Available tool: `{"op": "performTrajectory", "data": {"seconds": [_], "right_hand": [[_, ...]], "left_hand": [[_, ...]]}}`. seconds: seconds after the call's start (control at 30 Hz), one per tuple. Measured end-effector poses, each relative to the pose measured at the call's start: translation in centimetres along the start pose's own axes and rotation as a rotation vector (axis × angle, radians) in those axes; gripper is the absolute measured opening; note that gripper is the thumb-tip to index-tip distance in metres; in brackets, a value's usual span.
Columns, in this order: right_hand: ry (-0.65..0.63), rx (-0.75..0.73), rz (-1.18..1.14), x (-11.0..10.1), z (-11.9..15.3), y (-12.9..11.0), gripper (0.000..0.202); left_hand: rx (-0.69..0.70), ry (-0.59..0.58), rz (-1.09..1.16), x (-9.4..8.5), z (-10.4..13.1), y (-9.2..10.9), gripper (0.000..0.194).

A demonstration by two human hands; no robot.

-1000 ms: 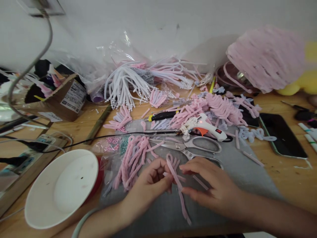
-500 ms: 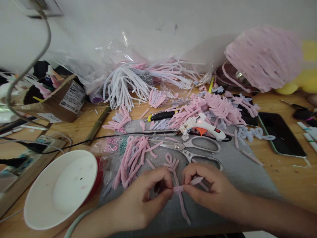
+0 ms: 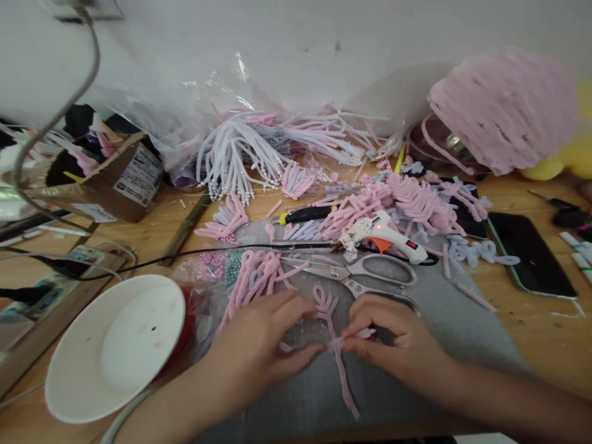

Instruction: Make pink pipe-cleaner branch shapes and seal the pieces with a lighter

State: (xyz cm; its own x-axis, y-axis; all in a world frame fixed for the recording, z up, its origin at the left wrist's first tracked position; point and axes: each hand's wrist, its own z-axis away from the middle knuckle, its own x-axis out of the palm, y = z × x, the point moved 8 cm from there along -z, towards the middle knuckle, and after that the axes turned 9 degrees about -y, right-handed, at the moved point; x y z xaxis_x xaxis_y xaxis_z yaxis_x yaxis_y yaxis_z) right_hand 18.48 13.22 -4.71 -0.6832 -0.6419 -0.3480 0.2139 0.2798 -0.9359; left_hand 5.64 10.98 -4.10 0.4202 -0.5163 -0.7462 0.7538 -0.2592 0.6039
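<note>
The left hand [image 3: 259,351] now lies flatter than half a second ago: then its fingertips pinched the pink pipe-cleaner piece [image 3: 333,336] together with the right, now its fingers are stretched out, thumb tip just touching the stem and the index laid beside the looped top. The right hand [image 3: 393,342] has kept its pinch, thumb and forefinger closed narrowly on a short pink strand crossing the stem. So the wrap around the stem looks passed over to the right fingers, the left merely steadying; that is my reading, not something plainly shown.

The piece lies on the grey mat [image 3: 462,327] between both sets of fingertips, its tail running back toward the person. Just beyond the right fingers lie the scissors [image 3: 370,274], then the white glue gun [image 3: 386,234].

The cardboard box [image 3: 124,179], far to the left, carries a printed label, too blurred to read.
</note>
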Motion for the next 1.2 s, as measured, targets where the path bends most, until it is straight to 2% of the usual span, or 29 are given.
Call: {"op": "performTrajectory", "data": {"seconds": [0.07, 0.17, 0.37, 0.5, 0.63, 0.77, 0.87, 0.93, 1.0, 1.1, 1.2], "right_hand": [[-0.006, -0.008, 0.029, 0.5, 0.2, -0.1, 0.016], [-0.034, -0.026, 0.063, 1.2, 0.4, -0.1, 0.015], [-0.064, -0.128, 0.146, 1.4, 0.6, -0.6, 0.002], [-0.093, -0.187, 0.180, 1.5, 0.5, -1.1, 0.007], [-0.296, -0.202, 0.216, 2.5, 0.5, -1.5, 0.008], [-0.563, -0.237, 0.257, 4.5, 1.5, -1.7, 0.005], [-0.687, -0.258, 0.315, 5.4, 2.1, -1.6, 0.004], [-0.685, -0.239, 0.354, 5.2, 1.8, -1.3, 0.006], [-0.638, -0.192, 0.387, 4.3, 1.2, -0.9, 0.011], [-0.516, -0.122, 0.437, 2.4, 0.1, -0.3, 0.017], [-0.392, -0.137, 0.512, 1.2, -0.5, 0.0, 0.016]], "left_hand": [[0.103, -0.016, 0.058, 0.9, 0.0, 1.4, 0.018], [0.159, -0.017, 0.088, 1.8, -0.1, 2.2, 0.004], [0.251, 0.026, 0.187, 1.3, -0.4, 2.3, 0.009], [0.287, 0.006, 0.158, 1.2, -0.3, 2.4, 0.013], [0.394, -0.067, 0.030, 1.7, 0.1, 3.5, 0.017], [0.599, -0.268, -0.100, 3.8, 0.9, 5.0, 0.013], [0.687, -0.325, -0.156, 5.0, 1.3, 5.5, 0.010], [0.663, -0.290, -0.170, 4.9, 1.1, 5.2, 0.011], [0.560, -0.228, -0.161, 4.3, 0.4, 4.4, 0.013], [0.354, -0.127, -0.074, 2.8, -0.6, 2.5, 0.017], [0.239, -0.032, 0.018, 1.9, -1.0, 1.0, 0.019]]}}
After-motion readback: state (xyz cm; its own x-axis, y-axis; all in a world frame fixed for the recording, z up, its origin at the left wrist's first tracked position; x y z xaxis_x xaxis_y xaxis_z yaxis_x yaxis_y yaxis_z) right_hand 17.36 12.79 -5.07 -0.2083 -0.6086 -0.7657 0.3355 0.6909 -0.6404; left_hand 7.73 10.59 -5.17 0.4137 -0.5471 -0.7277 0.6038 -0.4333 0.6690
